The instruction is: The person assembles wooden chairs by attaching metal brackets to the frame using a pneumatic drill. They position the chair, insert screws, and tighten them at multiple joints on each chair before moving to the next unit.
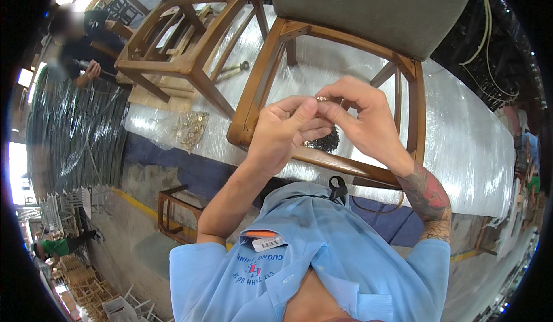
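Observation:
My left hand point(282, 134) and my right hand point(360, 117) meet in front of my chest, fingertips pinched together on a small brass-coloured fitting point(321, 99). They hover over the open seat frame of a wooden chair point(271, 74) that lies on a workbench wrapped in clear plastic film point(461, 137). The chair's grey padded back point(368, 5) points away from me. A small heap of dark screws point(325, 142) lies on the bench inside the frame, just below my hands.
A second wooden chair point(184, 39) lies on the bench to the left. Beside it are a bag of brass hardware point(192, 129) and a hammer point(233, 68). Another person point(80, 45) works at far left. A small wooden stool point(175, 212) stands on the floor.

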A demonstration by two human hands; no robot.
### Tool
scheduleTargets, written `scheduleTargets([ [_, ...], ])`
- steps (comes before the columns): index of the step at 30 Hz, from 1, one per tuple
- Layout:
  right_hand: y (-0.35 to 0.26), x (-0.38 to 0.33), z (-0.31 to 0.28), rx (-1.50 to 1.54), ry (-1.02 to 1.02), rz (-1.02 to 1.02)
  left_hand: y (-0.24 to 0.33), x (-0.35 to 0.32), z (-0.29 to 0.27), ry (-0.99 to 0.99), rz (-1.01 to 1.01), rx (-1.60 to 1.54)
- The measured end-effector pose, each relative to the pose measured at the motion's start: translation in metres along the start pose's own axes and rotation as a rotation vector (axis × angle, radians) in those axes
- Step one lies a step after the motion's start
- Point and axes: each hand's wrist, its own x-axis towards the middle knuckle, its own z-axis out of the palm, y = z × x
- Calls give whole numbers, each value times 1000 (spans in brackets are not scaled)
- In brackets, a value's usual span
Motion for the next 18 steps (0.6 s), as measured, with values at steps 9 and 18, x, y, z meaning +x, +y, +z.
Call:
scheduleTargets([
  [9,18,12,-3,61,243,21,26,28,21,101,106,403],
  [18,54,43,-26,-47,295,-93,38,73,18,175,90,427],
])
